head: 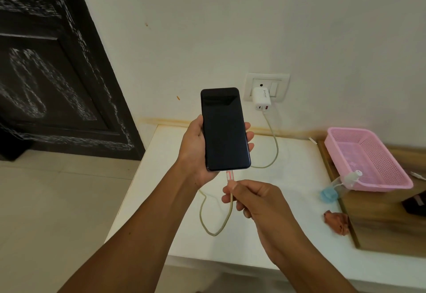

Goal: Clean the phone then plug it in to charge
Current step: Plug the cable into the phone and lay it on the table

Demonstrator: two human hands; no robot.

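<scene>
While your left hand [196,152] holds the phone [224,129] upright above the white table [288,200], its grip wrapped round both long edges, your right hand [260,203] pinches the charging cable [227,218] just behind its plug [229,176] between thumb and forefinger; the plug sits right at the bottom edge of the phone, though whether it is fully seated in the port you cannot tell from this angle. The screen is dark and shows no smears, and no charging sign either; so the cleaning looks done, and the plugging-in is at its last push or just short of it. What is left, as I judge it: press the plug home, watch for the screen to wake, then set the phone down.

Above and to the right of the phone, the white charger [261,98] already sits in the wall socket [267,87], with the cable running down from it and looping over the table below the phone. Well to the right of the phone stand a pink basket [368,159] and a small spray bottle [336,186]; a crumpled reddish cloth [336,220] lies below them, near the table's right edge. Nothing stands between plug and port; only the slack loop of cable might snag as you lower the phone.
</scene>
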